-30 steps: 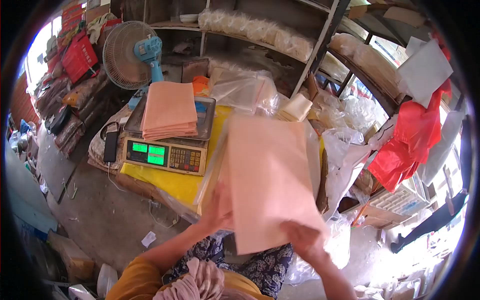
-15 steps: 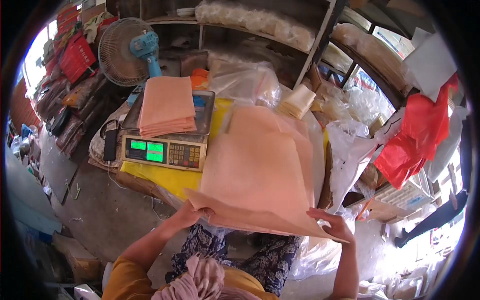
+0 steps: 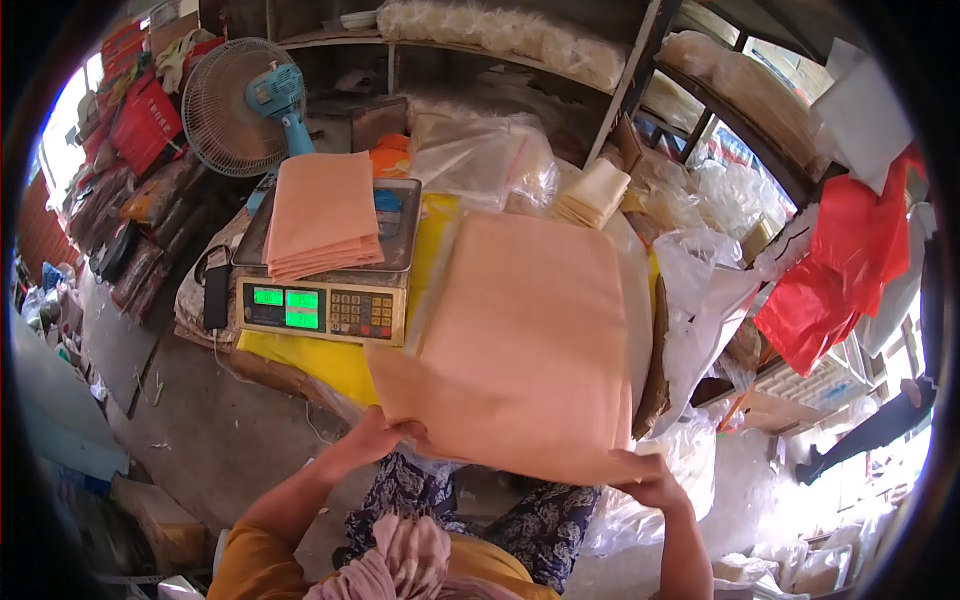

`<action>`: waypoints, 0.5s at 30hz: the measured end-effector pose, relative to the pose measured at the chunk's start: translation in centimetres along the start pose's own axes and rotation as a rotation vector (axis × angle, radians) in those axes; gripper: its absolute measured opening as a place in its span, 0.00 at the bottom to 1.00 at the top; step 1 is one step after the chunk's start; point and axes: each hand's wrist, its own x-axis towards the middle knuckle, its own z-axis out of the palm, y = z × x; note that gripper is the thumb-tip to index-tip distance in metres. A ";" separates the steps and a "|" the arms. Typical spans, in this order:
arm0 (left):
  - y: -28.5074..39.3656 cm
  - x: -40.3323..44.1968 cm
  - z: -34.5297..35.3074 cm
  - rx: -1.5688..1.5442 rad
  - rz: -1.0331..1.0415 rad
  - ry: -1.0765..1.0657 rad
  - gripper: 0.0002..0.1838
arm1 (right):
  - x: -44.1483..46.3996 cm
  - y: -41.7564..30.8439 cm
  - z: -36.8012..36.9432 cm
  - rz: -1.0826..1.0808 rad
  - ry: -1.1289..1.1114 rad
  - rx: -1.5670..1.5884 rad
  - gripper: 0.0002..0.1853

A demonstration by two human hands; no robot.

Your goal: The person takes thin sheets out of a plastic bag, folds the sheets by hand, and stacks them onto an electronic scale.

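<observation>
A large peach-coloured sheet (image 3: 520, 330), cloth or paper, I cannot tell which, lies over a stack of similar sheets. My left hand (image 3: 395, 430) is closed on its near left corner, which lifts a little off the stack. At the near right corner my right hand (image 3: 645, 476) pinches the edge between thumb and fingers. To the left, a folded pile of peach sheets (image 3: 325, 212) rests on the pan of a digital scale (image 3: 320, 312) with lit green displays.
A blue fan (image 3: 275, 95) stands behind the scale. Yellow sheeting (image 3: 310, 358) lies under it. Clear plastic bags (image 3: 475, 150) and folded cream pieces (image 3: 592, 195) sit at the back. Red plastic (image 3: 835, 270) hangs at the right, with a person's leg (image 3: 860, 440) beyond.
The sheet's raised, folded near edge has come down and its top now lies flatter. My right hand has moved slightly left and down, its fingers closing on the edge.
</observation>
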 end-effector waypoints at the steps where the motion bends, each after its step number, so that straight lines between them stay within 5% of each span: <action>1: 0.2 0.3 0.0 0.058 -0.029 0.037 0.07 | 0.4 -0.8 0.0 0.039 0.122 0.032 0.11; 5: 4.1 1.9 2.3 0.430 -0.017 0.192 0.13 | 3.0 3.8 1.6 0.232 0.510 0.267 0.08; 7: 4.0 3.0 3.5 0.600 0.098 0.569 0.20 | 4.5 4.8 2.5 0.248 0.572 0.259 0.07; 8: 3.8 3.1 3.6 0.599 0.099 0.569 0.20 | 5.1 5.4 2.7 0.264 0.639 0.250 0.06; 10: 3.3 3.0 3.9 1.169 0.498 0.529 0.27 | 6.1 6.3 2.9 0.298 0.676 0.153 0.08; 11: 3.0 2.8 4.3 1.169 0.498 0.526 0.27 | 6.3 6.2 3.0 0.336 0.705 0.054 0.11; 13: 2.5 2.3 5.4 1.272 0.546 0.127 0.29 | 6.2 2.7 2.6 0.451 0.647 -0.047 0.13; 15: 1.3 2.3 5.2 1.260 0.537 0.093 0.29 | 6.5 -0.6 3.4 0.559 0.587 -0.150 0.16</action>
